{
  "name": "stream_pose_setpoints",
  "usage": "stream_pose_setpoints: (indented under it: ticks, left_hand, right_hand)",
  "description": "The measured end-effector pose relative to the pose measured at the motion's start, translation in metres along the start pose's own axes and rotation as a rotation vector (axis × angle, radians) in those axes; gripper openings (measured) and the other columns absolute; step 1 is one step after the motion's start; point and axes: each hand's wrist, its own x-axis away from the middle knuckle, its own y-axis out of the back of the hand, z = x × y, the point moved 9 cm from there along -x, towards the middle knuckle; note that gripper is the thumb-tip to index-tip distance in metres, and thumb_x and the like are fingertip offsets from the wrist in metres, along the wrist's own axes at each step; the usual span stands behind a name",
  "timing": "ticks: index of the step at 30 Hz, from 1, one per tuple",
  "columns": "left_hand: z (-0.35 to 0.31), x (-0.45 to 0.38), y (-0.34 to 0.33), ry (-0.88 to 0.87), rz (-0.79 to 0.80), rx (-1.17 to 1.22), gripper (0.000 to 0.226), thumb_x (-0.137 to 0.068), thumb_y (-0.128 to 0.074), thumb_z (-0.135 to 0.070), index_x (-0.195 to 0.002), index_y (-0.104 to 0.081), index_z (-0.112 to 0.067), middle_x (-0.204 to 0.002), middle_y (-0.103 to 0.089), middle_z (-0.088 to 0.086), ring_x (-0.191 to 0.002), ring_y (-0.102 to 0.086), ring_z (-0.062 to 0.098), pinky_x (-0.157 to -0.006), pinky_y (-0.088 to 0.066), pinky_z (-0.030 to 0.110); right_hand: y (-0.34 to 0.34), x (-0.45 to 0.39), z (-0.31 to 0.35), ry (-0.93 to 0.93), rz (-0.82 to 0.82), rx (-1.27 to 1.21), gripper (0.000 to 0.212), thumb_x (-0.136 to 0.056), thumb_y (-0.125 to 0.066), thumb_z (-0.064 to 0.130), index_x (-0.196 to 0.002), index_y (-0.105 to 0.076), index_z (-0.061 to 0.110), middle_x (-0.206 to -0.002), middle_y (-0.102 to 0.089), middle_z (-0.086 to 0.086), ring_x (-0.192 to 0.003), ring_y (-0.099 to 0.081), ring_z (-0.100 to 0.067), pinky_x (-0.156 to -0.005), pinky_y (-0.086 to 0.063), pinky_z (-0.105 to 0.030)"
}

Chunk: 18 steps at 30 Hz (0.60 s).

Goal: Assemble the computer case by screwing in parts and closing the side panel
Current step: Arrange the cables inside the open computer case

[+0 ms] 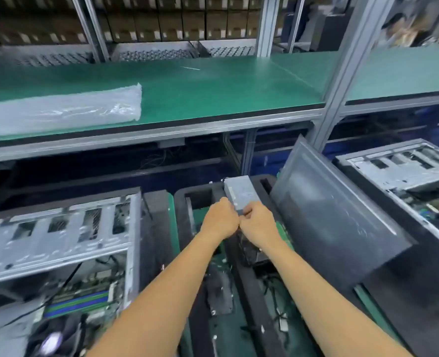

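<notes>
While both forearms reach forward over the middle of the work line, the left hand [219, 219] and right hand [258, 222] meet knuckle to knuckle at the near end of a grey metal box [241, 193], apparently a drive or power unit. The right hand's fingers are curled and pinch the box's near edge; the left hand's fingers are curled too and lie against the same end, though the blur hides whether they truly grip it or some small part. The box rests tilted, its far end up, over a black open computer case [249, 292] that lies flat directly beneath the arms, with cables and a green board dimly visible inside.

Just right of the hands a dark grey side panel [337, 222] leans upright at a slant, its top edge tipped away to the left, its lower part resting by the case.

To the left stands another open chassis [58, 240] with a silver perforated drive cage, a motherboard with blue and green slots and a round fan below it. At the far right a third open chassis [404, 166] shows a similar silver cage.

Above and behind runs a green-topped counter [213, 88] on an aluminium frame, carrying a long clear plastic bag [61, 109] on its left part. An aluminium post [342, 81] rises at the right. Beyond, shelves hold rows of brown cartons [172, 24]
</notes>
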Motion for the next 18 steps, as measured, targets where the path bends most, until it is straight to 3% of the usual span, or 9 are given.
stream_pose_setpoints:
  ticks: [2,5,9,11,15,18]
  left_hand:
    - [0.005,-0.024,-0.007,0.069,-0.043,0.054,0.01,-0.09,-0.043,-0.008,-0.097,-0.05,-0.004,-0.092,-0.055,0.009,-0.08,-0.053,0.028,-0.061,-0.038,0.034]
    - [0.025,-0.052,-0.024,0.156,-0.054,0.151,0.008,-0.087,-0.044,-0.006,-0.094,-0.048,-0.006,-0.09,-0.053,0.008,-0.07,-0.047,0.019,-0.059,-0.037,0.033]
    - [0.041,-0.077,-0.047,0.192,-0.044,0.262,0.021,-0.091,-0.04,-0.007,-0.112,-0.043,-0.005,-0.099,-0.055,0.008,-0.082,-0.051,0.023,-0.068,-0.041,0.034]
    - [0.049,-0.086,-0.053,0.2,-0.044,0.291,0.031,-0.092,-0.039,-0.005,-0.122,-0.039,-0.008,-0.101,-0.053,0.005,-0.085,-0.051,0.019,-0.066,-0.041,0.03]
    - [0.06,-0.091,-0.064,0.25,-0.052,0.378,0.041,-0.09,-0.039,-0.001,-0.13,-0.034,-0.009,-0.108,-0.055,0.008,-0.08,-0.05,0.012,-0.06,-0.037,0.023]
    - [0.066,-0.09,-0.049,0.283,-0.22,0.477,0.049,-0.09,-0.041,0.001,-0.135,-0.026,-0.007,-0.1,-0.054,0.003,-0.078,-0.048,0.005,-0.057,-0.034,0.017]
  right_hand:
    - [0.006,-0.03,-0.007,-0.004,-0.047,0.099,0.022,-0.087,-0.062,0.015,-0.105,-0.054,0.005,-0.11,-0.053,-0.014,-0.099,-0.052,-0.032,-0.074,-0.042,-0.036]
    - [-0.003,-0.073,-0.016,-0.048,-0.032,0.28,0.06,-0.087,-0.068,0.036,-0.131,-0.043,0.003,-0.133,-0.041,-0.015,-0.124,-0.041,-0.034,-0.092,-0.043,-0.04]
    - [-0.023,-0.112,-0.026,-0.1,-0.043,0.377,0.089,-0.076,-0.073,0.06,-0.137,-0.036,0.008,-0.135,-0.04,-0.015,-0.127,-0.041,-0.033,-0.097,-0.043,-0.042]
    - [-0.034,-0.125,-0.034,-0.15,-0.024,0.364,0.098,-0.071,-0.076,0.063,-0.139,-0.033,0.009,-0.136,-0.042,-0.015,-0.129,-0.043,-0.033,-0.102,-0.041,-0.046]
    - [-0.048,-0.141,-0.053,-0.249,0.031,0.342,0.13,-0.063,-0.083,0.061,-0.153,-0.009,0.003,-0.15,-0.032,-0.018,-0.139,-0.036,-0.034,-0.109,-0.036,-0.048]
    - [-0.048,-0.145,-0.057,-0.282,0.0,0.375,0.121,-0.06,-0.084,0.058,-0.145,-0.02,0.002,-0.141,-0.037,-0.014,-0.13,-0.044,-0.031,-0.1,-0.043,-0.043]
